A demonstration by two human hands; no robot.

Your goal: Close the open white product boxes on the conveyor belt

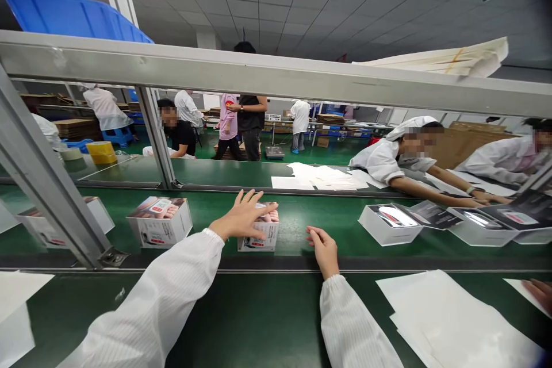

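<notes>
My left hand is spread, with its fingers apart, over a white printed product box on the green conveyor belt, and touches the box's top. My right hand rests on the belt just to the right of that box, its fingers loosely together and holding nothing. Another closed box stands to the left of my left hand. Further right, two open boxes have their lids folded back.
A metal frame rail crosses above the belt. White sheets lie on a lower belt at my right, where a co-worker's hand shows. Across the line, a co-worker in white leans over stacked papers.
</notes>
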